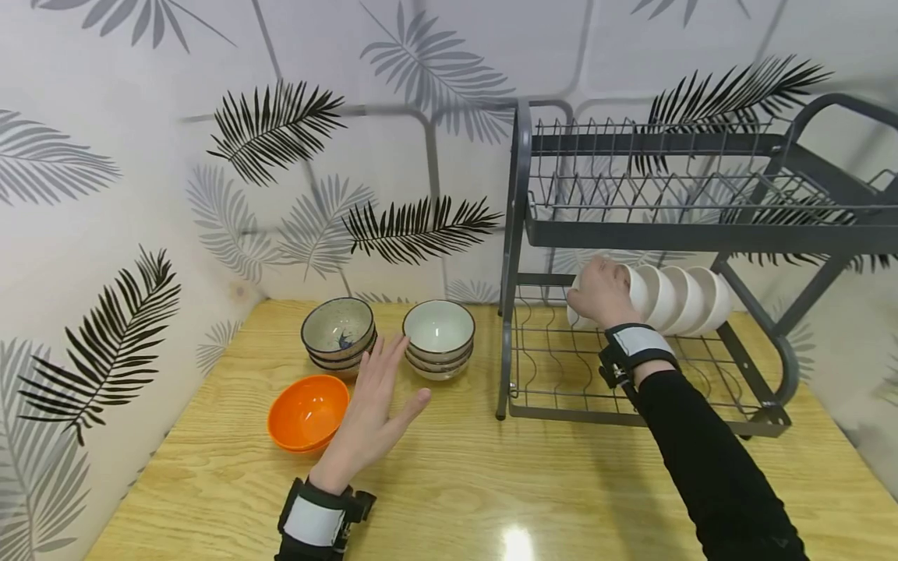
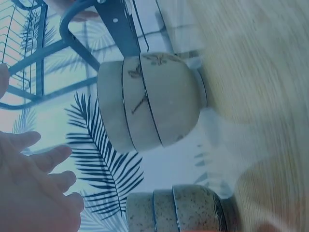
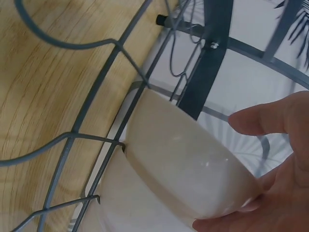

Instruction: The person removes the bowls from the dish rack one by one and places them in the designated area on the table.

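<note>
White bowls [image 1: 691,300] stand on their edges in a row, one close beside another, on the lower level of the grey dish rack [image 1: 701,234], at the right of the head view. The right hand [image 1: 602,294] is at the left end of this row. In the right wrist view, its fingers [image 3: 231,223] touch the nearest bowl [image 3: 178,154] near the lower right of the frame, while the thumb stands apart from the bowl, so the fingers are not clasped around it. The wires of the rack pass along the edges of the bowls.

The left hand [image 1: 375,421] is released and holds nothing. It is above the desk [image 1: 449,491], a little left of the centre of the head view, with its fingers spread and its thumb pointing away from them. Near it, toward the left, lies an orange bowl [image 1: 309,413]. Behind this is a stack of speckled bowls [image 1: 337,327], and to the right of that stack is a stack of pale bowls [image 1: 438,327] with dark rims. Both stacks stand upright, well apart from the white row. Behind everything is a wall [image 1: 175,257] with a leaf pattern.
</note>
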Action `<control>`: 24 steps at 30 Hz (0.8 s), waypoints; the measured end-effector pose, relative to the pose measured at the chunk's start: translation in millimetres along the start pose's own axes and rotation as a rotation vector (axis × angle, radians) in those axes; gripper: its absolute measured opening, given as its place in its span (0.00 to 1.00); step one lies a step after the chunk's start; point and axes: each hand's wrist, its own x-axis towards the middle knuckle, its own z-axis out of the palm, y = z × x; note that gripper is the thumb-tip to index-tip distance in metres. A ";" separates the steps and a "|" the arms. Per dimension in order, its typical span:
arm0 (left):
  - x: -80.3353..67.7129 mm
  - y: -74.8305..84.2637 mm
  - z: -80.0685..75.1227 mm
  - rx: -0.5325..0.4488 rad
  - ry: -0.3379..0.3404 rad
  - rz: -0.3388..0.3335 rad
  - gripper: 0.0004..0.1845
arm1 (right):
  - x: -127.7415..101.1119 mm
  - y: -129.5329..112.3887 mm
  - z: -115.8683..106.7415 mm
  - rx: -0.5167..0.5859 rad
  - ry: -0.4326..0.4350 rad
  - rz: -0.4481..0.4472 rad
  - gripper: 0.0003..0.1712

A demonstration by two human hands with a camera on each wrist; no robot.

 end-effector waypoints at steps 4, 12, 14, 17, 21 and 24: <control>0.4 1.9 2.5 0.004 -0.011 0.014 0.41 | 2.9 -4.0 5.8 -0.038 0.067 0.026 0.41; -1.3 4.6 0.6 0.001 -0.034 0.010 0.40 | 7.1 -1.1 19.1 -0.068 0.216 -0.008 0.35; -1.7 4.8 0.1 0.000 -0.039 0.010 0.40 | 7.2 -2.6 20.1 -0.108 0.235 -0.025 0.33; -1.7 5.3 -0.1 -0.004 -0.041 0.014 0.40 | 8.1 -7.1 21.1 -0.183 0.253 -0.039 0.30; -1.2 5.4 1.4 -0.011 -0.040 0.019 0.40 | 11.1 -13.3 23.8 -0.285 0.289 -0.072 0.24; -0.7 6.4 1.8 -0.016 -0.038 0.023 0.40 | 13.9 -14.5 26.9 -0.337 0.330 -0.093 0.21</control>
